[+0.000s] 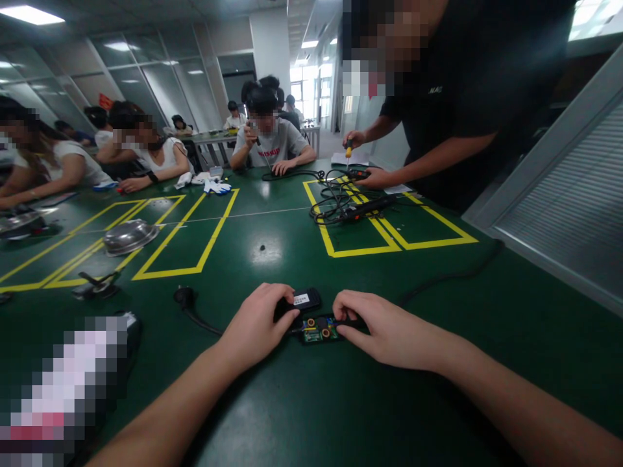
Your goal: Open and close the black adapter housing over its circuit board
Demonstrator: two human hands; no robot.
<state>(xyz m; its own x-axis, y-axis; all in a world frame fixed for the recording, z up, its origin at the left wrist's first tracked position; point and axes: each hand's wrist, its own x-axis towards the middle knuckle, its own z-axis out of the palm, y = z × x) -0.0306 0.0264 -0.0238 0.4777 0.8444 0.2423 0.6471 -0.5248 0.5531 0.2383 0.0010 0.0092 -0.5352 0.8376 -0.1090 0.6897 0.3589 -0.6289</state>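
Note:
A green circuit board [322, 329] with copper-wound coils lies in an open black case on the table. Just behind it is a black cover [311, 298] with a white label. My left hand [260, 321] is closed, its thumb and fingers around the cover's left end and close to the board's left edge. My right hand [377, 327] pinches at the board's right end, where a black cord enters; the fingers partly hide this spot. A black cord with a plug [183, 296] runs out to the left of my left hand.
Yellow tape [360, 251] marks rectangles on the green table [263, 402]. Beyond are tangled black cables [335, 201], a metal bowl [130, 236] and white gloves [217, 186]. A person [467, 97] at right holds a yellow screwdriver [348, 149]. Others sit across the table.

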